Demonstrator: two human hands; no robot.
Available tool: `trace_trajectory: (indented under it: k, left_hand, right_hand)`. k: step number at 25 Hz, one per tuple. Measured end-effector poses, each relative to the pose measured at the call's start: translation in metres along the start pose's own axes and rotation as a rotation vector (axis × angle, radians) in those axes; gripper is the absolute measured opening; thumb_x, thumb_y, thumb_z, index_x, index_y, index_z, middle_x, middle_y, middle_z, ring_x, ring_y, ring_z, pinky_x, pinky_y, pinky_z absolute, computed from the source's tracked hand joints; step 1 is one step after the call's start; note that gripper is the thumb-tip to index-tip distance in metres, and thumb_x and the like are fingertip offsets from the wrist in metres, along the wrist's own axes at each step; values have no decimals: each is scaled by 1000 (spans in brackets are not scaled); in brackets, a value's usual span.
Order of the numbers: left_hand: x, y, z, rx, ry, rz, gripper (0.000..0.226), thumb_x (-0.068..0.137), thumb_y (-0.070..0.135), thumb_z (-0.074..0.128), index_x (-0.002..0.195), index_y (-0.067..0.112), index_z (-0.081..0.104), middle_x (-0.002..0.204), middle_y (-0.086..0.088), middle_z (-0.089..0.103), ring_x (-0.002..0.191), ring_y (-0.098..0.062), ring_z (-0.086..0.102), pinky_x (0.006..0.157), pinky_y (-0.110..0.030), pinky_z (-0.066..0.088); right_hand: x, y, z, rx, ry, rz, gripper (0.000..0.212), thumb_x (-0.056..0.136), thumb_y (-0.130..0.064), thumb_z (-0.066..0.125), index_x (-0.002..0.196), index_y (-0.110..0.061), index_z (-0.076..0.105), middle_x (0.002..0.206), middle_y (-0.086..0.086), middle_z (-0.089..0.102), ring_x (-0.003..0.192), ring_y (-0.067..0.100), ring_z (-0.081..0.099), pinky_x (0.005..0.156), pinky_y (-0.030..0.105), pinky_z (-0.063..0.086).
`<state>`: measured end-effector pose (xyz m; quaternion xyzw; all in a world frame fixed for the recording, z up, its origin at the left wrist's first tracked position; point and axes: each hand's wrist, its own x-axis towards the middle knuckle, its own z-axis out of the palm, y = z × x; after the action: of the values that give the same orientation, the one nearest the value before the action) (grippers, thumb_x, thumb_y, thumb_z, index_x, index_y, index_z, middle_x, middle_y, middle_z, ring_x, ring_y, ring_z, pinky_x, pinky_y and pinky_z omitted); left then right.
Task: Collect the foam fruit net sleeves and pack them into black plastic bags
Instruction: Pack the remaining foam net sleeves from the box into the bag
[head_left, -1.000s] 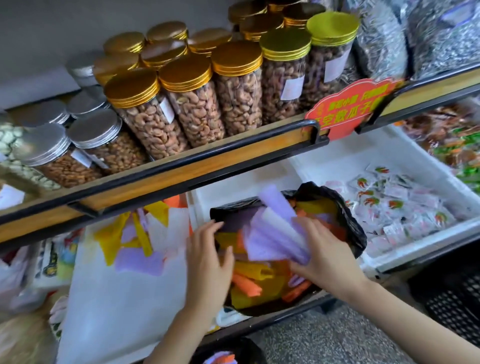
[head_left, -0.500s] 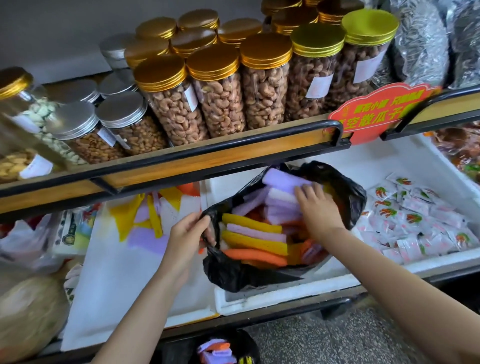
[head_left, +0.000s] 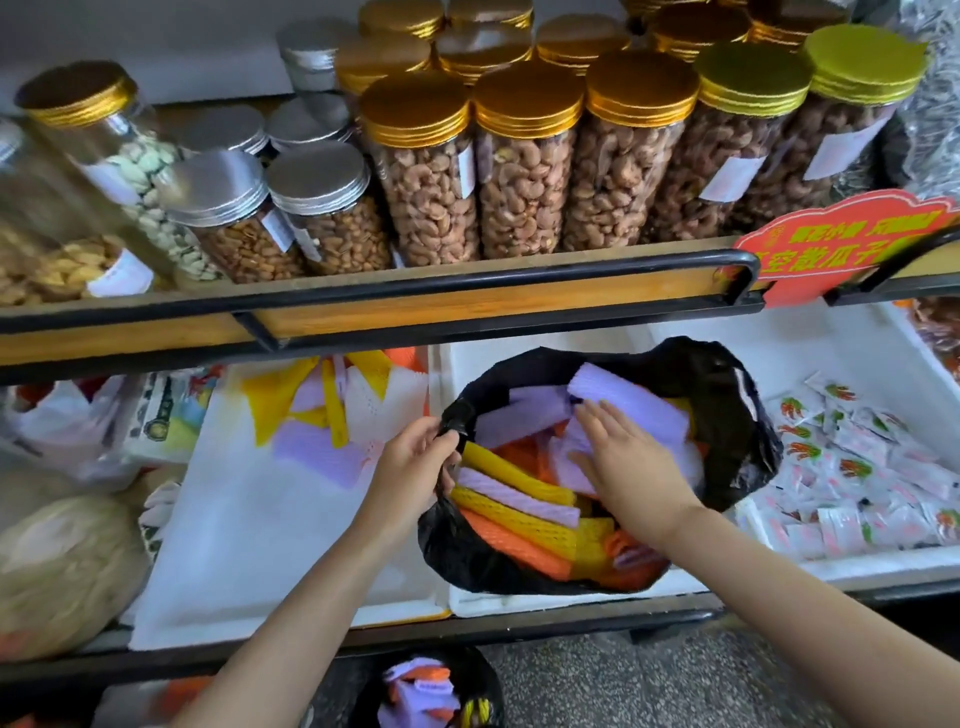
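Nut jars (head_left: 524, 192) crowd the shelf (head_left: 415, 313) hanging low over the white foam tray (head_left: 545, 605), where the black plastic bag (head_left: 727, 426) sits heaped with foam net sleeves (head_left: 519, 499). My left hand (head_left: 410, 467) pinches the bag's left rim between thumb and fingers. My right hand (head_left: 628, 467), fingers straight and spread, presses flat on the purple sleeves (head_left: 634, 402) on top. I judge the springy pile could rebound and spill over the rim onto the sachets (head_left: 857, 467) right of the bag, or the thin rim could slip my pinch. Above the bag the black rail (head_left: 467, 280) leaves little headroom; loose sleeves (head_left: 322, 415) lie left of the bag.
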<state>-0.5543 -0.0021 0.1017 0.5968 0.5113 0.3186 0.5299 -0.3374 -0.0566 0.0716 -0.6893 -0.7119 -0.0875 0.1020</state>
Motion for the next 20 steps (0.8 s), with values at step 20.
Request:
trace_trajectory:
  k: [20]
  left_hand:
    - [151,-244,-195,242,311,-241,67,88,18,65,142,-2,31,142,-24,38,132,-33,36,104,-31,25]
  right_hand:
    - [185,-205,204,483,-518,501,83,91,-34,58,148,-1,7,155,13,13,142,27,17,111,28,14]
